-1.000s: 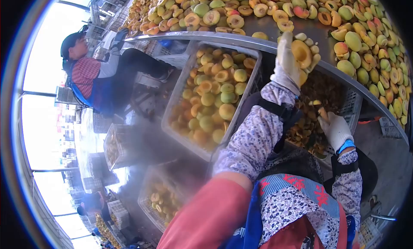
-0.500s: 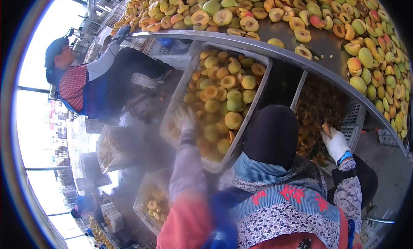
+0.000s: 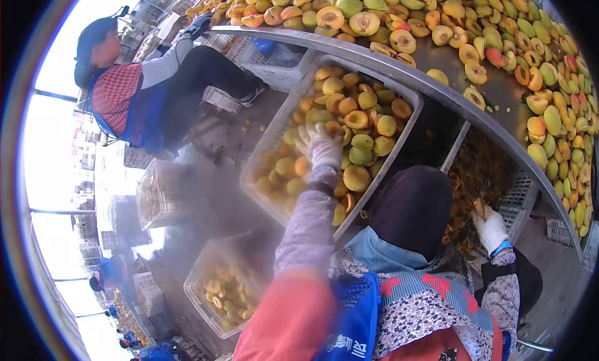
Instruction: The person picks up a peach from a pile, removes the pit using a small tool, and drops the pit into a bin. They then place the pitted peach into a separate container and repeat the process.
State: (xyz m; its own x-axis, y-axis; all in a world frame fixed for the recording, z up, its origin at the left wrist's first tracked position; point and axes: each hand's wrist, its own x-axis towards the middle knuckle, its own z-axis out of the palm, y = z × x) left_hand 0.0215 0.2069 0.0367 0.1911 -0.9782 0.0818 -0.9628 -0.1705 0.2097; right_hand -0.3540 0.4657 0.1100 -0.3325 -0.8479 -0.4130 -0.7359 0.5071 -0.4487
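My left hand (image 3: 323, 147), in a white glove, rests palm down on the apricots (image 3: 357, 179) in a large pale plastic crate (image 3: 274, 127). Its fingers are stretched and slightly apart, touching the fruit. Many of these apricots are cut in half with their hollows showing. On the other side of my knee, my right hand (image 3: 490, 229), also gloved, is closed on a small tan-orange piece (image 3: 478, 206). Its kind I cannot make out. Below that hand lies a crate (image 3: 516, 196) filled with brownish scraps or pits (image 3: 477, 168).
A metal table (image 3: 446, 62) heaped with apricot halves curves across the top, its raised rim (image 3: 374, 57) above the crates. A co-worker (image 3: 121, 93) sits at the upper left. Another fruit crate (image 3: 203, 261) stands on the floor, with a further crate (image 3: 163, 192) at the left.
My left hand has moved from the crate's left side toward its middle, over the apricots. My right hand stays over the scrap crate with the tan-orange piece. The view has shifted slightly.
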